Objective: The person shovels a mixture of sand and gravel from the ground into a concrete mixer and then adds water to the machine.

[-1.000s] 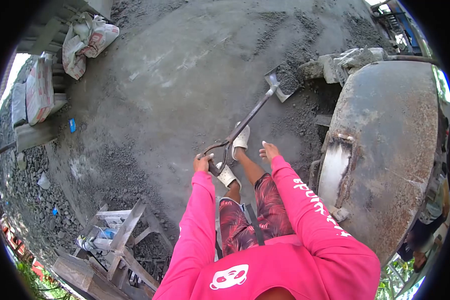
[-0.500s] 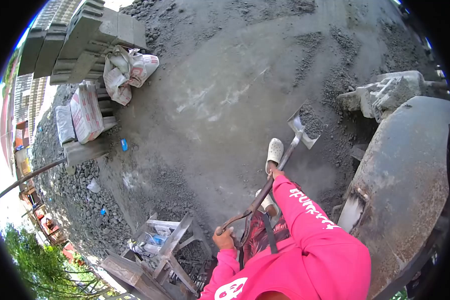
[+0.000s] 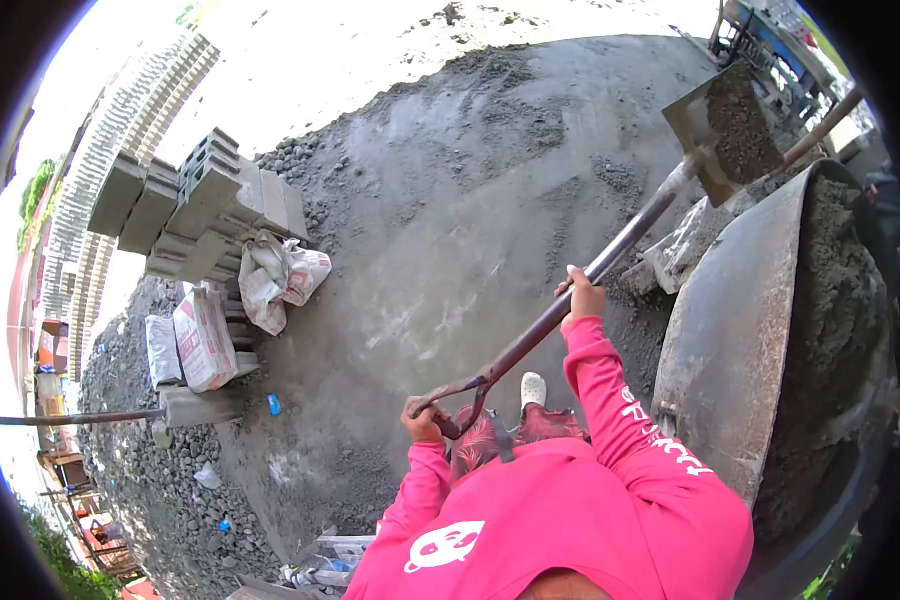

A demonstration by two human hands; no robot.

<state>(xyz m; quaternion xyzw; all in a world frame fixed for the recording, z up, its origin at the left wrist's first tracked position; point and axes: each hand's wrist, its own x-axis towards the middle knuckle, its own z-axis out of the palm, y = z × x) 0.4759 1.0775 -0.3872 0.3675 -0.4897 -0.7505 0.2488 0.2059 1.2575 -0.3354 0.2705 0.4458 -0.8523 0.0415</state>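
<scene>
A shovel [image 3: 620, 258] slants up from my lap to the far right, its blade raised and bearing dark sandy material. My left hand [image 3: 423, 420] is wrapped round the grip at its near end. Further up, my right hand [image 3: 582, 297] grips the shaft. The loaded blade stands close to the rim of a large rusty metal drum [image 3: 735, 325], in this view just beyond its upper end. Inside the drum lies a grey, lumpy mix [image 3: 835, 300].
Stacked concrete blocks [image 3: 210, 195] stand at the left, beside cement bags [image 3: 205, 335]. Below them are a gravel heap [image 3: 170, 490] and another long-handled tool [image 3: 80, 417]. Broken concrete [image 3: 670, 250] sits by the drum. Grey dust covers the ground [image 3: 440, 250].
The shovel blade has risen from the ground up to the right, near the drum, carrying material. Both hands still hold the shovel; the view has tilted up, showing the drum's inside.
</scene>
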